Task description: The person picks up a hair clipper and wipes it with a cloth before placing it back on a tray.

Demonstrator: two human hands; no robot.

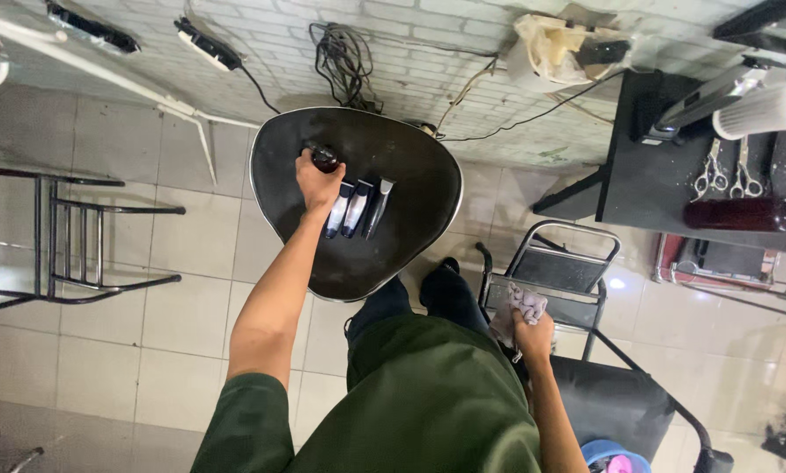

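Over at the rounded black glossy tray table [410,254], the person's left hand [317,182] is stretched out toward about 11 o'clock on the top, fingers curled tight around a small dark round-capped bottle [325,158] that sits near the table's far-left rim. Just beside that hand, toward 3 o'clock, three slim black-and-silver hair trimmers [358,208] lie in a neat row, close together but not stacked. The right hand [533,337] hangs low at roughly 5 o'clock from the table, fingers bunched closed on a crumpled pale cloth [523,308], right above a black folding chair with metal tube frame [559,276].

If you ask me, the way to handle that bottle well is to keep the wrist clear of the trimmers, since they're near enough to get knocked. A firm wrap like that looks fine on a glossy top. Can't tell whether the cap is on tight.
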